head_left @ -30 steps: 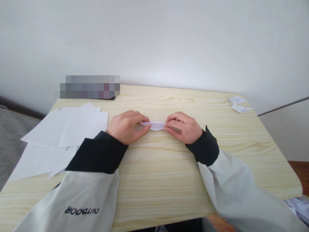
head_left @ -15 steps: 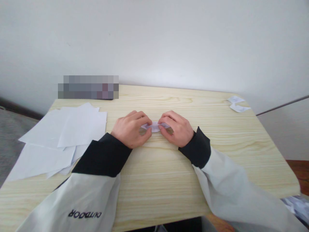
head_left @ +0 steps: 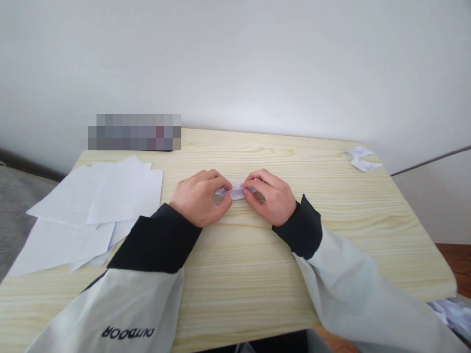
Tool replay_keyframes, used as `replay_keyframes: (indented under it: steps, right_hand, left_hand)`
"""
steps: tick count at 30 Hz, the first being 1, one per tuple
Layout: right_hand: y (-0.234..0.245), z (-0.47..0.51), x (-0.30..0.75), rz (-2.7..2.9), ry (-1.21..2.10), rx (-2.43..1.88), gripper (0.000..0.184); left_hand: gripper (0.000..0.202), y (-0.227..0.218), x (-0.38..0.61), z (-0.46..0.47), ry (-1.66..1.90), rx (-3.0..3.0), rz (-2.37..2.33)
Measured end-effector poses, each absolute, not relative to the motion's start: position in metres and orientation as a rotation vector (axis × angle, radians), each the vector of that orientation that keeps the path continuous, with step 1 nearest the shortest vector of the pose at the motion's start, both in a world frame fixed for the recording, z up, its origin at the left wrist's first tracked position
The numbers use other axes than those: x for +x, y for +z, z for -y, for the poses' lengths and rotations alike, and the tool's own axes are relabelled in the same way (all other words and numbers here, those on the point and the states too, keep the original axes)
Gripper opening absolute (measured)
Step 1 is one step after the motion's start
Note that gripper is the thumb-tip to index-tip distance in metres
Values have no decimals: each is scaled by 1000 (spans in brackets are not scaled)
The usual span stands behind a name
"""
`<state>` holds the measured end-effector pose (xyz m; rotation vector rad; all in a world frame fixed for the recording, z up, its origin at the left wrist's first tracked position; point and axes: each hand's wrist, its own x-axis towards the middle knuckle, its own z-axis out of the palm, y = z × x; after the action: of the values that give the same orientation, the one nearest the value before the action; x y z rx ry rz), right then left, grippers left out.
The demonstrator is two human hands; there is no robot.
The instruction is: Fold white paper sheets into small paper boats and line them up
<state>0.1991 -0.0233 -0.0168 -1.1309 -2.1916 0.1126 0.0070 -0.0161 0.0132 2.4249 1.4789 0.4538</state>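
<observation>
Nearest, a dark thing (head_left: 283, 340) shows just below the near edge of the table (head_left: 235, 284), approx. mid; can't tell what it is. Off the table's near R corner, partly behind the R sleeve (head_left: 353, 289), is a grey-white bundle (head_left: 451, 314), too cut off to ID. The L sleeve (head_left: 88, 314), pale w/ black cuff & "OUTDOOR" lettering, crosses the table's near L part; the R one, same colours, comes in over its near R part. Loose white sheets (head_left: 125, 191) overlap along the table's L side. Around the table's ctr., the L hand (head_left: 198, 196) pinches the L end of a small folded paper (head_left: 237, 193) btwn thumb & fingers; the R hand (head_left: 270, 196) pinches its R end likewise, fingertips near the other hand's. Can't tell if the paper touches the tabletop. At the table's far R corner lie two small folded pcs. (head_left: 365, 164), close together; at its far L corner, a pixelated item (head_left: 136, 135). A plain pale wall (head_left: 235, 63) stands behind the table's far edge.
</observation>
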Motion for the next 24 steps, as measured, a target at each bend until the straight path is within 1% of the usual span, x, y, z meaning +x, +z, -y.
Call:
replay_keyframes:
  steps: [3, 7, 14, 19, 24]
  right_hand:
    - [-19, 23, 200, 2196, 119, -1092, 15]
    - [-20, 22, 199, 2217, 125, -1041, 18]
    - [-19, 22, 198, 2234, 177, -982, 17]
    - [-20, 20, 200, 2241, 196, -945, 15]
    - [-20, 22, 198, 2230, 135, -1031, 12]
  left_hand:
    - [25, 20, 3, 15, 389, 2389, -1480]
    - [26, 35, -3, 14, 143, 2328, -1517]
    - [29, 40, -2, 14, -50, 2507, -1400]
    - [25, 36, 1, 14, 0, 2591, -1406]
    - [21, 31, 3, 14, 89, 2727, -1399]
